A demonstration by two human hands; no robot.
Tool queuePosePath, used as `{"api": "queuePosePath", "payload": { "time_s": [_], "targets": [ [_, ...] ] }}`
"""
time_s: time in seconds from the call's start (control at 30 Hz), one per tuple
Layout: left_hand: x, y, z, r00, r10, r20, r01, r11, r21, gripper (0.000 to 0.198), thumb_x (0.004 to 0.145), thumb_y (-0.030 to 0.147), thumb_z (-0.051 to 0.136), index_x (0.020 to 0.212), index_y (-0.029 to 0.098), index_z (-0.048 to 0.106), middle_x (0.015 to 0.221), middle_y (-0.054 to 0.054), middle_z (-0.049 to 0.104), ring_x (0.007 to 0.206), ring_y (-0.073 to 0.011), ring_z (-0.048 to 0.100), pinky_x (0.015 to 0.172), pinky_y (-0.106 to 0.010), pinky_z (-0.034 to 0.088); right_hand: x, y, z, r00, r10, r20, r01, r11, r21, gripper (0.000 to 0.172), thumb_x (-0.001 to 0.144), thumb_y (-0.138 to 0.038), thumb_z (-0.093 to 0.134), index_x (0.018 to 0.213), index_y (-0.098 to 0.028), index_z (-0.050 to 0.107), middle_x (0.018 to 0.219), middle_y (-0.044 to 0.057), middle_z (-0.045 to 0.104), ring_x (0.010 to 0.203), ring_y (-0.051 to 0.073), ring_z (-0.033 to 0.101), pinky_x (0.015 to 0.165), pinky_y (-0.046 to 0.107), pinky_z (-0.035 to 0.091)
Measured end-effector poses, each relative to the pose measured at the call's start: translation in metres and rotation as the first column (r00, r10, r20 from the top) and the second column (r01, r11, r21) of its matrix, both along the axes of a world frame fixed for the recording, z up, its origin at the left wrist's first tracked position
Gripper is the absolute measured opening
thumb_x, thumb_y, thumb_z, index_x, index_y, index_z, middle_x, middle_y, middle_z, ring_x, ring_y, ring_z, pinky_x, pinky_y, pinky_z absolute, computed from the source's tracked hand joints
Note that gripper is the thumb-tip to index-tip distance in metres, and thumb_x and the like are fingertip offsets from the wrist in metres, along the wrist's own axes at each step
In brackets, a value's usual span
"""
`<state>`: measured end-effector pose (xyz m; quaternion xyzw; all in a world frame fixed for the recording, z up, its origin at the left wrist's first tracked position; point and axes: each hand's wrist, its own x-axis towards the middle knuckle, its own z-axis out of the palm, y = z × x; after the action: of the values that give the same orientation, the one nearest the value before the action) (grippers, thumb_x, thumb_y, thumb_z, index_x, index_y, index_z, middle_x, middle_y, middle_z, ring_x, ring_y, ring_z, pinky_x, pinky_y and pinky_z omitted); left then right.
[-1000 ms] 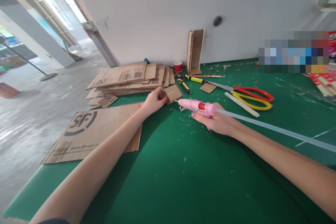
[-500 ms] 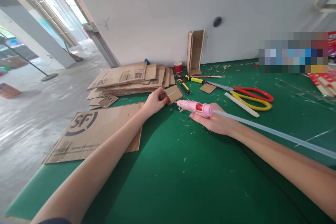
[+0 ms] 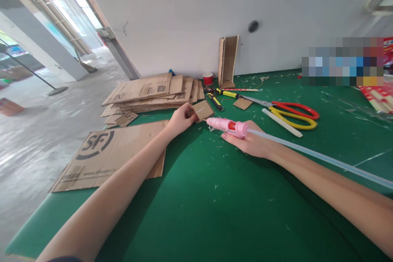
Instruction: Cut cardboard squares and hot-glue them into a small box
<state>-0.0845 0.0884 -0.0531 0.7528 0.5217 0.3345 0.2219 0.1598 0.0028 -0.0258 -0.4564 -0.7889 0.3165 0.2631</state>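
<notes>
My left hand [image 3: 183, 118] is closed on the edge of a small cardboard piece [image 3: 204, 110], which bears a pale streak across its face. In my right hand [image 3: 253, 141] is a pink hot glue gun [image 3: 225, 126], with the fingers wrapped round its grip, partly hidden behind the gun. Its nozzle points left, right beside the lower edge of the cardboard piece; whether they touch I cannot tell. From the gun's rear, a long translucent glue stick [image 3: 319, 156] runs back over my right forearm.
Stacked cardboard [image 3: 147, 94] and an SF-printed sheet [image 3: 113, 153] lie left. Behind are yellow-black pliers [image 3: 215, 101], a red spool [image 3: 208, 78] and an upright cardboard trough [image 3: 227, 62]. Scissors [image 3: 294, 115], a white strip [image 3: 281, 123] and a cardboard square [image 3: 242, 103] lie right on the green table [image 3: 196, 213].
Almost nothing differs. Both hands keep their hold on the cardboard piece and the glue gun, and the view has shifted very slightly.
</notes>
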Motion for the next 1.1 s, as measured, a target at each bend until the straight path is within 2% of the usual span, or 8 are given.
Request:
{"api": "queuePosePath", "payload": {
  "time_s": [0.17, 0.3, 0.4, 0.6, 0.83, 1.1],
  "targets": [
    [0.000, 0.002, -0.002, 1.000, 0.003, 0.007, -0.003, 1.000, 0.014, 0.014, 0.074, 0.024, 0.060, 0.081, 0.019, 0.050, 0.058, 0.005, 0.052, 0.055, -0.0123, 0.052, 0.053, -0.023, 0.036, 0.001, 0.002, -0.003, 0.999, 0.005, 0.033, -0.008, 0.996, 0.085, 0.027, 0.084, -0.042, 0.052, 0.074, -0.021, 0.065, 0.052, -0.003, 0.046, 0.049, 0.013, 0.039, 0.049, 0.029, 0.031],
    [0.000, 0.002, -0.002, 1.000, -0.015, 0.011, 0.015, 1.000, 0.013, 0.014, 0.074, 0.024, 0.060, 0.082, 0.019, 0.051, 0.058, 0.005, 0.053, 0.055, -0.0124, 0.052, 0.052, -0.022, 0.036, 0.002, 0.002, -0.005, 1.000, 0.004, -0.010, -0.003, 0.996, 0.084, 0.027, 0.083, -0.042, 0.053, 0.089, -0.022, 0.069, 0.055, -0.002, 0.052, 0.050, 0.015, 0.043, 0.051, 0.030, 0.034],
    [0.000, 0.002, -0.002, 1.000, -0.016, 0.017, 0.016, 1.000, 0.009, 0.014, 0.074, 0.023, 0.060, 0.083, 0.019, 0.051, 0.058, 0.004, 0.054, 0.055, -0.0125, 0.052, 0.052, -0.022, 0.035, 0.003, 0.001, -0.005, 1.000, -0.002, -0.030, 0.004, 0.998, 0.070, 0.028, 0.083, -0.042, 0.054, 0.093, -0.022, 0.070, 0.057, -0.001, 0.056, 0.054, 0.017, 0.048, 0.055, 0.031, 0.038],
    [0.000, 0.001, -0.002, 1.000, -0.007, 0.005, 0.007, 1.000, 0.010, 0.014, 0.074, 0.024, 0.061, 0.083, 0.019, 0.051, 0.058, 0.004, 0.052, 0.054, -0.0116, 0.049, 0.051, -0.022, 0.034, 0.004, 0.000, -0.003, 0.999, -0.034, -0.008, 0.034, 0.999, 0.023, 0.027, 0.082, -0.041, 0.054, 0.093, -0.022, 0.071, 0.055, -0.001, 0.057, 0.053, 0.018, 0.051, 0.054, 0.032, 0.040],
    [0.000, 0.001, -0.002, 1.000, -0.008, 0.004, 0.008, 1.000, 0.011, 0.014, 0.074, 0.024, 0.060, 0.082, 0.019, 0.050, 0.058, 0.005, 0.051, 0.054, -0.0110, 0.047, 0.051, -0.022, 0.033, 0.004, 0.001, -0.001, 0.998, -0.044, 0.038, 0.043, 0.999, 0.034, 0.027, 0.083, -0.040, 0.053, 0.092, -0.022, 0.071, 0.056, 0.000, 0.058, 0.054, 0.018, 0.053, 0.053, 0.030, 0.039],
    [-0.001, 0.002, -0.003, 1.000, -0.014, 0.002, 0.014, 1.000, 0.012, 0.014, 0.075, 0.025, 0.060, 0.082, 0.019, 0.049, 0.059, 0.004, 0.052, 0.055, -0.0120, 0.049, 0.052, -0.023, 0.033, 0.004, -0.001, 0.005, 0.994, -0.064, 0.089, 0.064, 0.998, 0.005, 0.030, 0.084, -0.042, 0.051, 0.090, -0.020, 0.070, 0.046, -0.004, 0.048, 0.044, 0.013, 0.046, 0.048, 0.027, 0.036]
  ]
}}
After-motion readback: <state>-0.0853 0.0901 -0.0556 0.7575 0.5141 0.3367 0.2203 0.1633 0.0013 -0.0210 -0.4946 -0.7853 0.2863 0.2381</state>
